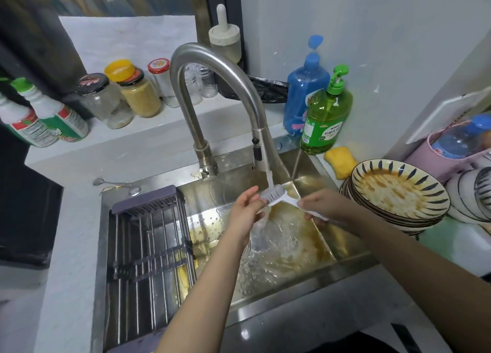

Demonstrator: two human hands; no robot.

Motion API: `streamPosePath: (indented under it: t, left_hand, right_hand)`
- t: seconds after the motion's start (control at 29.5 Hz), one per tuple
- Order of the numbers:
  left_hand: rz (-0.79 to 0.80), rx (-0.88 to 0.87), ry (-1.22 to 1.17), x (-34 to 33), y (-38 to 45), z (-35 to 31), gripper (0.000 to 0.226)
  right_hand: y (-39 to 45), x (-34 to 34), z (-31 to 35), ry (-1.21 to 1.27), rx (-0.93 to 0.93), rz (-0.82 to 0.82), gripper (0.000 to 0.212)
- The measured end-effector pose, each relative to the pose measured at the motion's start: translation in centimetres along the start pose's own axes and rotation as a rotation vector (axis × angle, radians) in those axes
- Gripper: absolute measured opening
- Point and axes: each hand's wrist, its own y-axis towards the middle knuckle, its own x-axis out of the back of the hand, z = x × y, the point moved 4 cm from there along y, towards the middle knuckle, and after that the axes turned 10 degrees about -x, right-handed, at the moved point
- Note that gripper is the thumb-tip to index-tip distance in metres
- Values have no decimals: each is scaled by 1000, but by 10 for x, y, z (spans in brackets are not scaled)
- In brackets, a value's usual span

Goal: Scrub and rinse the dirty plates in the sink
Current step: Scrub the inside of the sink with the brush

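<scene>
Plates are sitting in a stack on the surface to the right of the sink, not in the basin itself; the top plate is facing up and carrying brown residue across its middle. The stack is lying just beside the sink's right rim, and it is standing on the right-hand side of both hands.

The right hand is the nearer one: it is working just left of the stack, while the left hand is further off across the basin. The right hand is gripping the handle of a white scrubbing brush, fingers curled round it. The brush's long axis is running from upper left to lower right, bristle head toward the left hand and handle end toward the plates. The left hand is touching the bristle head with its fingertips under the running stream from the tap; whether it is pinching the head or only rubbing it cannot be told.

Judgement: the brush is being rinsed, and no plate is yet in hand. The next move probably calls for a short reach rightward, which favours the right hand, though that hand is occupied by the brush.

Bottles of green detergent and a yellow sponge are standing behind the stack.
</scene>
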Motion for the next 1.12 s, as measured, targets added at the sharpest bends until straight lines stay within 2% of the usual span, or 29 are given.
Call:
streamPosePath:
  t: [0.14, 0.27, 0.37, 0.48, 0.61, 0.81, 0.88, 0.95, 1.02, 1.05, 1.09, 1.12]
  left_hand:
    - [148, -96, 228, -11, -8, -7, 60]
    - [270, -156, 475, -30, -16, -11, 77]
    - [261, -252, 576, -53, -16, -24, 90]
    - [261, -297, 576, -72, -9, -38, 98]
    - [201, -368, 526, -100, -6, -72, 80]
    - [85, -390, 496, -131, -4, -115, 36]
    - [28, -336, 413, -137, -4, -125, 31]
    - [-18, -297, 302, -146, -2, -136, 32]
    - [-55, -333, 213, -157, -2, -154, 32]
    - [-75, -354, 173, -160, -3, -163, 31]
    - [-86, -389, 139, -167, -3, -178, 30]
    - [-80, -382, 116, -166, -3, -182, 30]
  right_hand:
    - [-7, 13, 28, -550, 93, -76, 6]
    - [-21, 24, 63, -1046, 167, -261, 18]
    - [-35, 42, 83, -1220, 190, -338, 21]
    - [-42, 55, 100, -1347, 200, -326, 21]
    - [-64, 90, 119, -1461, 293, -437, 25]
    - [-96, 148, 136, -1379, 515, -689, 25]
    - [-102, 157, 139, -1300, 682, -845, 23]
    - [-117, 173, 141, -1077, 919, -1118, 27]
    - [-132, 194, 141, -703, 1001, -1254, 30]
    - [-139, 204, 141, -512, 936, -1238, 29]
    - [-147, 218, 147, -335, 813, -1153, 29]
    - [-143, 219, 148, -171, 666, -986, 30]
